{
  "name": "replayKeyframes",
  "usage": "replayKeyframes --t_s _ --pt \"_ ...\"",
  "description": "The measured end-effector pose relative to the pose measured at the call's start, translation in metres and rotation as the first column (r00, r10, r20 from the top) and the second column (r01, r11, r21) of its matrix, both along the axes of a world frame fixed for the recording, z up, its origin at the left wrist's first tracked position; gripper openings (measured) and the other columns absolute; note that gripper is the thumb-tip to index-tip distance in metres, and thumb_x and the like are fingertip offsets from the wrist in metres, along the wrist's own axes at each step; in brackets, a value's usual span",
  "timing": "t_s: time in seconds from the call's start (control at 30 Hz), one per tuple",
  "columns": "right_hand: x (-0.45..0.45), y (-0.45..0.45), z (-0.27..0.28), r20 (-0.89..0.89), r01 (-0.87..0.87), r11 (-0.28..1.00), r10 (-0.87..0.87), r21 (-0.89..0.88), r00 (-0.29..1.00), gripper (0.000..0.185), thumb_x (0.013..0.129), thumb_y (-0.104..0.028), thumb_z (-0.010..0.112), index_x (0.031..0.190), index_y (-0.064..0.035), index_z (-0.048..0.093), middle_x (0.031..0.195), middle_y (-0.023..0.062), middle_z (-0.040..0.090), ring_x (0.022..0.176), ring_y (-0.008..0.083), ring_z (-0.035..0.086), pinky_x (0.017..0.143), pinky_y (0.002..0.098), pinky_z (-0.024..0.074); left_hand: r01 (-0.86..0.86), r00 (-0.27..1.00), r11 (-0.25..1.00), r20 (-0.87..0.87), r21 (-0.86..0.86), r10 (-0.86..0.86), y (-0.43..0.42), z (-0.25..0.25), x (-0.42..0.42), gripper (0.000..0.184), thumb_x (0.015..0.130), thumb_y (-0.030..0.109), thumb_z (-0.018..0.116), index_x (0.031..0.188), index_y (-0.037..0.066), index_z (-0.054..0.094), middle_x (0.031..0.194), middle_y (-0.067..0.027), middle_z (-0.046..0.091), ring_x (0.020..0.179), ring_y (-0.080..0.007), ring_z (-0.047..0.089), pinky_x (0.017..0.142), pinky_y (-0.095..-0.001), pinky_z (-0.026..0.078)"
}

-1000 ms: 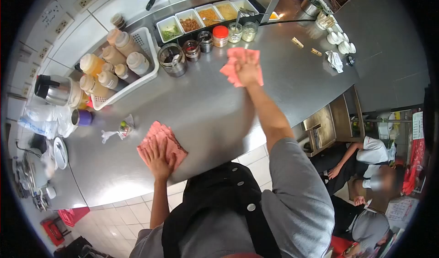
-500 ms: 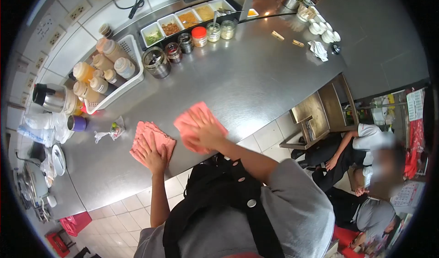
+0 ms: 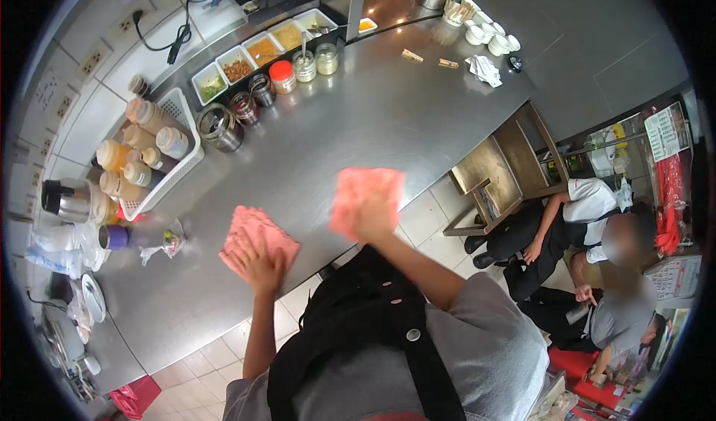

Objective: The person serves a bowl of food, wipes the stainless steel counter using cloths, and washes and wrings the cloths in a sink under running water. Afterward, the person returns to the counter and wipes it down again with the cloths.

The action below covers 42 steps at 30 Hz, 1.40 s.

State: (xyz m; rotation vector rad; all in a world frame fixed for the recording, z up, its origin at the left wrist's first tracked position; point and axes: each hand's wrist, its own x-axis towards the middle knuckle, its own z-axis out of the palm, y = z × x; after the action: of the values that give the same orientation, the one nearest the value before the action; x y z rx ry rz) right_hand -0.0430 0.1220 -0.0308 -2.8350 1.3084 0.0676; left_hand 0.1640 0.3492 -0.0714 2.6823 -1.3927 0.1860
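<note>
Two pink cloths lie on a steel counter [image 3: 358, 115]. My left hand [image 3: 257, 261] rests palm down on one pink cloth [image 3: 276, 234], fingers stretched out and apart over its creased surface. My right hand [image 3: 375, 214] is on the other pink cloth [image 3: 384, 182], near the counter's front edge. Motion blurs the right hand, so how its fingers lie does not show clearly. A small knotted clear plastic bag [image 3: 171, 240] with something colourful inside sits to the left of my left hand.
A white basket [image 3: 186, 149] of squeeze bottles stands along the wall. Several jars [image 3: 220, 126] line up before condiment trays [image 3: 237, 69]. White cups [image 3: 492, 37] and crumpled paper [image 3: 485, 70] are at the far right. Beyond a wooden chair [image 3: 485, 175], two people [image 3: 552, 234] sit.
My right hand and its cloth have moved right, away from my left hand. The left hand and its cloth have shifted slightly right in the view. The camera view has also shifted.
</note>
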Motion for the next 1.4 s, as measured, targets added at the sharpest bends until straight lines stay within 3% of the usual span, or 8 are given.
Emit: replayKeyframes --t_s 0.27,0.33,0.57,0.83,0.93,0.97,1.1,1.4 --pt "0.096 -0.13 -0.046 0.538 -0.405 0.906 0.406 -0.128 0.739 0.056 0.089 -0.038 0.058 0.141 -0.0189 0.05 0.149 0.02 0.038 0.139 0.0384 0.034 0.116 0.0508 0.0215 0.19 0.966 0.979 -0.162 -0.071 -0.199 -0.121 0.011 -0.056 0.073 0.083 0.043 0.063 0.149 0.024 0.038 0.16 -0.0163 0.018 0.143 -0.0454 0.02 0.116 -0.0586 0.007" --pt "0.1 -0.21 -0.048 0.745 -0.747 0.525 0.283 0.407 0.604 0.041 0.089 -0.028 0.06 0.127 -0.0123 0.062 0.138 0.0204 0.051 0.127 0.0361 0.049 0.108 0.0434 0.0374 0.176 0.967 0.982 -0.174 -0.066 -0.185 -0.15 0.015 -0.059 0.073 0.082 0.04 0.064 0.149 0.024 0.039 0.16 -0.0158 0.019 0.143 -0.0443 0.02 0.117 -0.0581 0.006" --pt "0.031 -0.427 -0.042 0.469 0.193 0.97 -0.104 -0.145 0.877 0.041 0.087 -0.017 0.06 0.127 -0.0063 0.057 0.141 0.0183 0.045 0.129 0.0376 0.042 0.104 0.0484 0.04 0.124 0.985 0.991 -0.115 -0.055 -0.129 -0.196 0.008 -0.043 0.069 0.081 0.038 0.063 0.146 0.028 0.043 0.16 -0.0129 0.02 0.146 -0.0412 0.016 0.117 -0.0565 0.009" --pt "-0.063 -0.419 -0.054 0.352 -0.041 0.995 0.069 -0.087 0.933 0.04 0.09 -0.008 0.054 0.129 -0.0121 0.056 0.121 0.008 0.054 0.112 0.03 0.051 0.095 0.0443 0.0455 -0.102 0.995 0.946 -0.05 -0.308 0.092 -0.226 0.014 -0.115 0.062 0.076 0.012 0.067 0.136 0.016 0.054 0.147 -0.0303 0.035 0.135 -0.048 0.034 0.111 -0.0547 0.029" --pt "-0.105 -0.367 -0.048 0.502 -0.048 0.999 0.044 -0.004 0.864 0.041 0.088 -0.008 0.056 0.129 -0.0102 0.056 0.11 0.0094 0.058 0.104 0.0299 0.054 0.09 0.0418 0.0473 0.464 0.837 0.732 -0.024 -0.499 -0.547 -0.254 0.03 -0.199 0.051 0.073 0.003 0.068 0.123 0.008 0.06 0.123 -0.0187 0.06 0.116 -0.0382 0.056 0.093 -0.0483 0.049" --pt "-0.115 -0.354 -0.044 0.578 -0.033 0.999 0.02 0.012 0.816 0.042 0.086 -0.007 0.059 0.128 -0.0099 0.057 0.105 0.0105 0.059 0.1 0.0301 0.055 0.088 0.0406 0.0481 0.429 0.617 0.773 -0.474 -0.468 -0.629 -0.262 0.036 -0.225 0.036 0.088 0.017 0.062 0.124 0.01 0.061 0.118 -0.0154 0.065 0.113 -0.0336 0.06 0.093 -0.0436 0.049" --pt "-0.172 -0.305 -0.054 0.678 0.022 0.984 -0.138 0.177 0.722 0.04 0.084 -0.006 0.063 0.124 -0.0066 0.059 0.098 0.0119 0.063 0.091 0.0268 0.06 0.084 0.0371 0.0499 0.836 0.337 0.542 -0.7 -0.085 -0.63 -0.266 -0.025 -0.295 0.035 0.086 0.014 0.059 0.119 0.008 0.062 0.133 -0.0157 0.056 0.118 -0.0336 0.057 0.101 -0.0412 0.045" --pt "-0.307 -0.218 -0.026 0.365 -0.322 0.18 -0.569 0.929 0.737 0.032 0.1 -0.017 0.054 0.128 -0.0056 0.045 0.106 0.013 0.069 0.093 0.0183 0.067 0.079 0.0316 0.0538 0.447 0.735 0.832 -0.395 -0.329 -0.551 -0.286 -0.093 -0.334 0.049 0.079 0.002 0.054 0.127 -0.003 0.053 0.127 -0.0221 0.055 0.116 -0.0377 0.055 0.098 -0.0451 0.044"
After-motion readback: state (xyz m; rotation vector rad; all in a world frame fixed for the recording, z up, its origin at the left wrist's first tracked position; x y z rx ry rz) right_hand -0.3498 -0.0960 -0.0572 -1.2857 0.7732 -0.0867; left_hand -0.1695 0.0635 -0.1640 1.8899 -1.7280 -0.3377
